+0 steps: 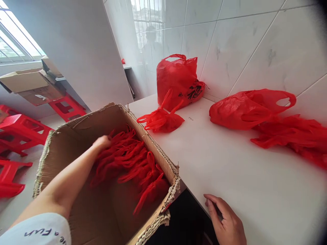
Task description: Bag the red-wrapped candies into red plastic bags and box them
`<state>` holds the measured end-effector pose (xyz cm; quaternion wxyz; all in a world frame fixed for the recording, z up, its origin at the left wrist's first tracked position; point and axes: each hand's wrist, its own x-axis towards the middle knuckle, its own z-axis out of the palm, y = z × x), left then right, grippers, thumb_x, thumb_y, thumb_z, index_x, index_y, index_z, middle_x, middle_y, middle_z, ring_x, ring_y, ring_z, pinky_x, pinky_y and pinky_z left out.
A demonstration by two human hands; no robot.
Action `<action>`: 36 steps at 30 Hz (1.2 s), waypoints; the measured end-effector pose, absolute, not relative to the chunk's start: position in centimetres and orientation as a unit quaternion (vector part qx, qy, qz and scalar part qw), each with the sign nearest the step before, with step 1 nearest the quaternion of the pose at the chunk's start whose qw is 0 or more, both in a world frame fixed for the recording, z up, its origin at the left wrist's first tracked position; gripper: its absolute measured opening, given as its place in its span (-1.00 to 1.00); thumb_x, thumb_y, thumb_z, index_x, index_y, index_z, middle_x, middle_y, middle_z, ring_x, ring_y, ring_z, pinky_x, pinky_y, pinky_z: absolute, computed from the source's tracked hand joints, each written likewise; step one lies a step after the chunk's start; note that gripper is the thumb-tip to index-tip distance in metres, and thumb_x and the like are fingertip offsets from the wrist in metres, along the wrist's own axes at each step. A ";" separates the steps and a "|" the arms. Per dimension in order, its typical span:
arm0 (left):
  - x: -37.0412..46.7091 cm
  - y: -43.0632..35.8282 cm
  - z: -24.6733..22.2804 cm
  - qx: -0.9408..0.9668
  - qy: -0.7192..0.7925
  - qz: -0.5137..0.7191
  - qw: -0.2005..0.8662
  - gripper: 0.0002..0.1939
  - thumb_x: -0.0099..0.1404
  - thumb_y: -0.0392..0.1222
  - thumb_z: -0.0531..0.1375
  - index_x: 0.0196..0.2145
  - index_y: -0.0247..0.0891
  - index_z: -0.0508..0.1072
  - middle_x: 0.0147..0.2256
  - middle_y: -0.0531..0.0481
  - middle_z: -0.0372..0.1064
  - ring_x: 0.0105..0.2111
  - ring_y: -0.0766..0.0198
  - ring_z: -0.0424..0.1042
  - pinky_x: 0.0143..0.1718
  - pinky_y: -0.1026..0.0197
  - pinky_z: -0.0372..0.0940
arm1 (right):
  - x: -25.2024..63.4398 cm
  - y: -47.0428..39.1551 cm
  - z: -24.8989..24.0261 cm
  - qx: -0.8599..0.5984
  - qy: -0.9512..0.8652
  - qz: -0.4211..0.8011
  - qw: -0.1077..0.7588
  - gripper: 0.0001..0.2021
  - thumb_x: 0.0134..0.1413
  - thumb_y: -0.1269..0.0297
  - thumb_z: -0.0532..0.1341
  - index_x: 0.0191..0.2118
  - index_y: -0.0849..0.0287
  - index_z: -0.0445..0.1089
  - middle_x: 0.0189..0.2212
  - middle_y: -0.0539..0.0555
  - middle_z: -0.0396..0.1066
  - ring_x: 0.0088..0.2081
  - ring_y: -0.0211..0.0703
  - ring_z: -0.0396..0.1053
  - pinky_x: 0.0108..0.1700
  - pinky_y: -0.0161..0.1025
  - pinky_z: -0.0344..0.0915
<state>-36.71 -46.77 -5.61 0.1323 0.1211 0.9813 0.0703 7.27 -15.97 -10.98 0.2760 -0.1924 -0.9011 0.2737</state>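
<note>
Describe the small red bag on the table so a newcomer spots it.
Find the white table beside the open cardboard box. The small red bag sits on that table, right by the box, ends splayed. Unlike the bigger red bag behind it, it shows no black lettering.

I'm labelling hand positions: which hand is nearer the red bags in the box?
Left. The left hand is inside the box, at the far end of the red bags; the right hand is outside, by the table edge.
</note>
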 end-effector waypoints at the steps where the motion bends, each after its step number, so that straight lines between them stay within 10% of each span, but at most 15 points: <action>1: -37.6 -45.6 -3.7 0.113 0.987 0.080 0.077 -0.64 0.35 -0.06 0.16 0.02 -0.30 0.38 -0.01 -0.12 0.36 -0.09 0.11 0.42 -0.08 -0.03 0.37 | 7.3 -15.9 -11.1 -0.189 -0.902 0.274 0.275 -0.74 0.28 0.11 0.07 -0.19 0.07 0.47 -0.30 0.04 0.55 -0.31 -0.19 0.54 -0.25 -0.35 0.49; 8: -37.0 -30.8 4.3 0.296 0.933 0.150 -0.138 -0.64 0.40 -0.06 -0.05 0.03 -0.16 0.38 -0.01 -0.01 0.42 -0.08 0.23 0.40 -0.05 0.20 0.22 | 7.2 -16.0 -11.5 -0.209 -0.896 0.285 0.268 -0.77 0.28 0.14 0.08 -0.16 0.04 0.46 -0.28 0.01 0.54 -0.31 -0.23 0.53 -0.28 -0.40 0.48; 17: -32.3 -19.7 1.0 0.387 0.917 0.097 -0.013 -0.64 0.24 0.00 0.23 -0.13 -0.34 0.47 -0.14 -0.18 0.48 -0.12 0.08 0.45 -0.09 -0.02 0.31 | 7.1 -16.5 -10.6 -0.212 -0.885 0.310 0.274 -0.77 0.30 0.20 0.05 -0.18 0.07 0.45 -0.29 0.03 0.52 -0.30 -0.21 0.51 -0.28 -0.35 0.47; 24: -31.5 -23.4 5.3 0.401 0.896 0.188 0.036 -0.66 0.24 0.02 0.16 -0.22 -0.31 0.52 -0.30 -0.07 0.53 -0.24 0.12 0.51 -0.22 0.17 0.35 | 7.1 -16.5 -10.5 -0.195 -0.882 0.315 0.291 -0.81 0.29 0.24 0.07 -0.17 0.07 0.43 -0.31 0.01 0.51 -0.32 -0.23 0.49 -0.29 -0.34 0.45; 30: -29.1 -33.5 9.3 0.253 0.765 0.524 0.276 -0.49 0.10 0.07 0.30 -0.05 -0.26 0.45 -0.24 -0.06 0.56 -0.23 0.12 0.54 -0.19 0.13 0.45 | 7.4 -16.4 -10.7 -0.180 -0.887 0.315 0.286 -0.81 0.29 0.25 0.07 -0.14 0.06 0.42 -0.28 0.02 0.51 -0.29 -0.21 0.49 -0.25 -0.30 0.44; 36: -30.5 -43.5 4.3 0.085 0.785 0.400 0.466 -0.47 0.00 0.10 0.36 -0.11 -0.20 0.45 -0.22 0.00 0.57 -0.14 0.05 0.51 -0.12 0.13 0.42 | 7.4 -16.2 -10.7 -0.158 -0.892 0.308 0.290 -0.82 0.30 0.27 0.07 -0.13 0.07 0.41 -0.30 0.01 0.50 -0.31 -0.23 0.49 -0.26 -0.32 0.43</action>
